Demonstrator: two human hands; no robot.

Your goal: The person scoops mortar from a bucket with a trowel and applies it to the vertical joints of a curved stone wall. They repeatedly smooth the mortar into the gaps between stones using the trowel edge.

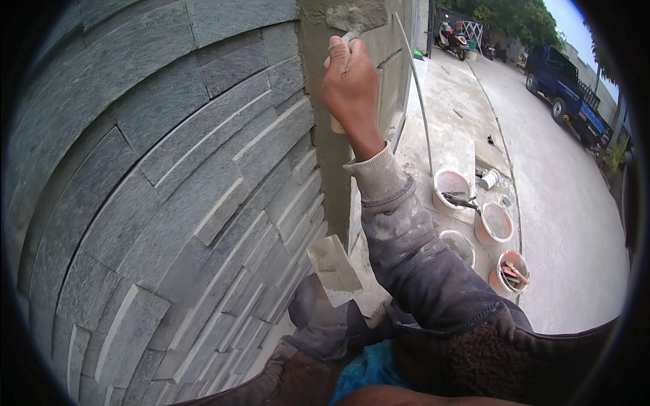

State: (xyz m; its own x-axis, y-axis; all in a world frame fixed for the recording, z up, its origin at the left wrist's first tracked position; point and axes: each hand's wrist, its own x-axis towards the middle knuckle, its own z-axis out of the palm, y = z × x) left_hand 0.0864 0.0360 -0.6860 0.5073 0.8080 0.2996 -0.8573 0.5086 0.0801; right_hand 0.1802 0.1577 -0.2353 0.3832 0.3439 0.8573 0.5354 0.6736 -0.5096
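At left, a wall of grey stone strips (pixel 203 169) is noted. Near the centre, the left sleeve (pixel 318 308) runs behind a mortar-smeared board (pixel 335 267); the left hand is hidden, so its finger state cannot be told. Beyond the board, a grey mortar-coated pillar (pixel 332 179) adjoins the wall. At its far part, the right hand (pixel 350 81) has its fingers wrapped around a trowel (pixel 336 126) by the handle. Right of this, buckets (pixel 480 231) stand on the ground; at far right, a blue truck (pixel 565 88).
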